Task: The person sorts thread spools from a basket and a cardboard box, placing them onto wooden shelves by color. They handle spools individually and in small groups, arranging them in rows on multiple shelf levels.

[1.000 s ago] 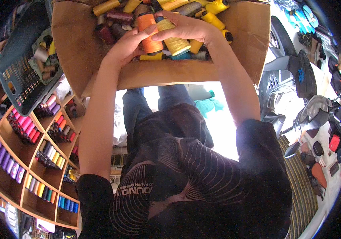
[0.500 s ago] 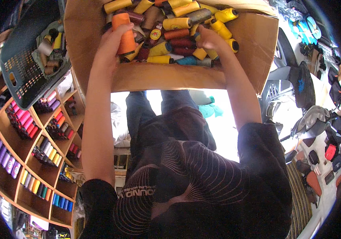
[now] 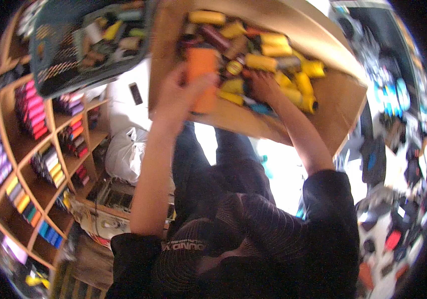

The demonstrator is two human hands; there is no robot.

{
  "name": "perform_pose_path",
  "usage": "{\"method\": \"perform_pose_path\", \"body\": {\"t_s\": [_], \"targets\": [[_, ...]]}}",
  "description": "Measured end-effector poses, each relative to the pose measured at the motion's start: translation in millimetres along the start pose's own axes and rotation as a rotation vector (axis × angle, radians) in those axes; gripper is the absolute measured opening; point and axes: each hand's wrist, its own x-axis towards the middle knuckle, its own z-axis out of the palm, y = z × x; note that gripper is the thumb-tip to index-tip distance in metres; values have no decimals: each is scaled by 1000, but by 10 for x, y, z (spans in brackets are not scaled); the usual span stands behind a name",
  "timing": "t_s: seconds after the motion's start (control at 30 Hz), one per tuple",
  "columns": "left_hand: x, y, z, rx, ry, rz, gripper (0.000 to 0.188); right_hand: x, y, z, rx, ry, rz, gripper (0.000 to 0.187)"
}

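An orange thread spool (image 3: 202, 65) stands upright in my left hand (image 3: 186, 92), whose fingers and thumb are wrapped round it at the near left side of a cardboard box (image 3: 340, 97). Inside the box lies a heap of thread spools, mostly yellow with some maroon, brown and blue ones. My right hand (image 3: 264, 85) reaches down among them, beside a yellow spool (image 3: 261, 63). Its fingertips are blurred and partly hidden by the heap, so I cannot see whether they grip a spool.
A dark green plastic basket (image 3: 49, 82) with more spools is left of the box. Below it, a wooden shelf (image 3: 20, 162) holds rows of coloured spools. A white plastic bag (image 3: 126, 157) and a phone (image 3: 135, 93) are between shelf and box. Assorted goods line the right side.
The view has swung, so box, basket and shelf sit differently in the picture. My left hand still holds the orange spool. My right hand has shifted toward the middle of the heap.
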Motion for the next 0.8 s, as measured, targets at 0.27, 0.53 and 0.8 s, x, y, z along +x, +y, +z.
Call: {"method": "perform_pose_path", "body": {"t_s": [0.27,0.53,0.8], "targets": [[-620,-85,-221,-606,-387,44,66,406,118,394,-143,-277,-6,40],[-1184,-102,-1071,-716,-252,291,60,341,230,9,-202,-239,60,48],[-1475,-876,-2248,-764,301,476,56,347,-201,-1179,47,-345,365,64]]}}
